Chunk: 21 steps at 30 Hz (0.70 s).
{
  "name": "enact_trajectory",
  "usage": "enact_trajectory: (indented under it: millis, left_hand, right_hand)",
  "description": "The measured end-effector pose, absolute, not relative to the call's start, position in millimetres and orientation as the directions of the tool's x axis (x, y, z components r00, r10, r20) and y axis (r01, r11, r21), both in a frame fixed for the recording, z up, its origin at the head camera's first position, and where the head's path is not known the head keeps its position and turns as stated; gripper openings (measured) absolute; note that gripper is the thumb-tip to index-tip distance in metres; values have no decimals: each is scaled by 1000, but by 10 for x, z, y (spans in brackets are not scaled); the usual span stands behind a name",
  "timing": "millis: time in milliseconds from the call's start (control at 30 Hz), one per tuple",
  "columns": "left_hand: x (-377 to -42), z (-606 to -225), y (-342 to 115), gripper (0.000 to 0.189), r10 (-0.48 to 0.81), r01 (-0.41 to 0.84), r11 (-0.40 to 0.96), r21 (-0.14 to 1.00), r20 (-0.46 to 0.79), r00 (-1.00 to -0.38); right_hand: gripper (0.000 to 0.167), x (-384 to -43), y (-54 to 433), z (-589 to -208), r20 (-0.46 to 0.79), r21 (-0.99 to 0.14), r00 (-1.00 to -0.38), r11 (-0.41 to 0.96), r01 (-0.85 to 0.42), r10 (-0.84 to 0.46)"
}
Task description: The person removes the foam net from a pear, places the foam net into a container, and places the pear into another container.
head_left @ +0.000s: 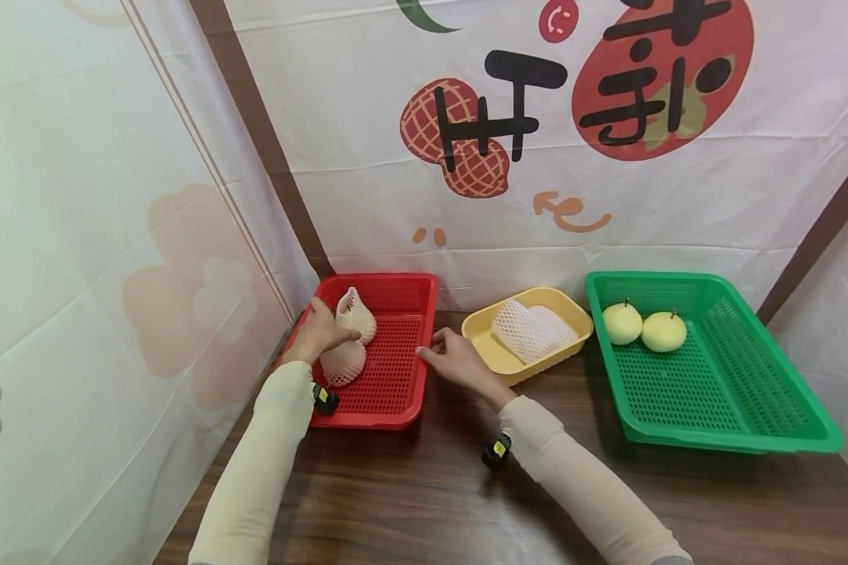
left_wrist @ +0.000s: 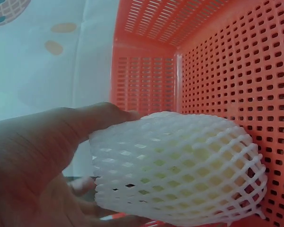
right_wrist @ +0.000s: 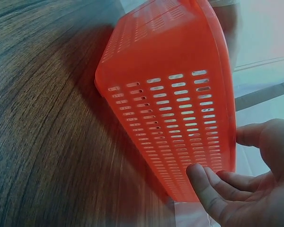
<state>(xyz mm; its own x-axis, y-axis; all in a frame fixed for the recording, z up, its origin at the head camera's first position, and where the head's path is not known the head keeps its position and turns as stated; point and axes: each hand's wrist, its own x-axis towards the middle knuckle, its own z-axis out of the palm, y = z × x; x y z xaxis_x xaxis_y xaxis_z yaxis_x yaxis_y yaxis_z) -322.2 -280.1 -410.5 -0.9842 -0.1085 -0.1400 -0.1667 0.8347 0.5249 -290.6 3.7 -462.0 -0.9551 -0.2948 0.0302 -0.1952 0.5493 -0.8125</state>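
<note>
My left hand [head_left: 320, 331] reaches into the red basket [head_left: 396, 424] at its left side, thumb and fingers spread apart. Its thumb lies over the nearer pear in a white foam net [head_left: 344, 363]; the left wrist view shows this netted pear [left_wrist: 194, 175] large, partly hiding the hand. Just behind it sits another netted pear [head_left: 359, 320], beside the hand. At the basket's right side, my right hand [head_left: 459, 361] holds the rim. The right wrist view shows that hand's thumb at the rim and its fingers along the perforated outer wall.
Right of the red basket stands a yellow tray [head_left: 491, 349] with white foam nets [head_left: 530, 331] in it. Farther right, a green basket [head_left: 735, 439] contains two bare pears [head_left: 664, 332]. All stand on a dark wooden table [head_left: 424, 502], with printed cloth walls behind and at left.
</note>
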Motion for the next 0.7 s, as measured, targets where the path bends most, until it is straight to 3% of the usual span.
enact_trajectory:
  millis: [100,300,467,700]
  left_hand:
    - [-3210,-4079,-2801,113,-113,-202,873,444,-219,-969]
    - [-3190,-4054,-2813,88,-63,-179,918,355,-316,-947]
    - [-3191,-4073,-2817,90,9,-137,908,397,-344,-939]
    - [-3189,-4108,-2817,67,65,-124,871,475,-361,-930]
  right_hand:
    - [44,-2905,37,-4622,28,-807,-955,557,-196,-295]
    - [43,-2904,28,-4619,26,-811,-954,551,-195,-300]
    - [44,-2902,14,-4626,23,-835,-953,518,-184,-301]
    - [44,-2883,-13,-4625,-16,-884,-956,450,-123,-291]
